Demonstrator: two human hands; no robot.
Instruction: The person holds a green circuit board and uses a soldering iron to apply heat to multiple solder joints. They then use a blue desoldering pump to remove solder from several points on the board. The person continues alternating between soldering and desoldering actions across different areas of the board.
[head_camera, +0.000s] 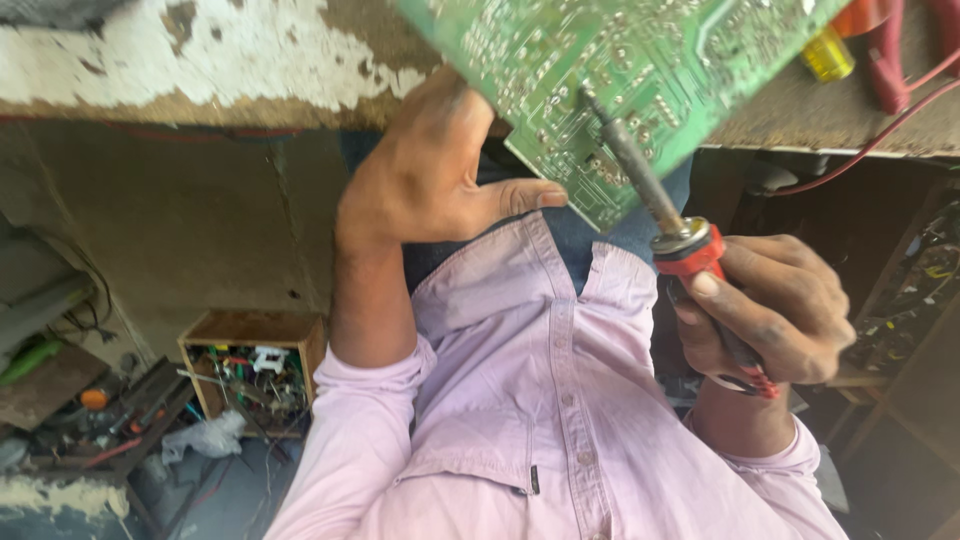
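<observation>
Head view: the left hand pinches the lower edge of a green circuit board, thin, stiff, light, likely fragile, held above the worktop edge. The right hand grips a red-handled soldering iron, tip touching the board.

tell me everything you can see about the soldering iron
The soldering iron has a red handle with a metal collar and a long, dull grey metal shaft. The right hand grips the handle. It is tilted, and its tip rests on the solder side of the green circuit board, which the left hand holds at its lower edge. A red part shows below the fist.
</observation>
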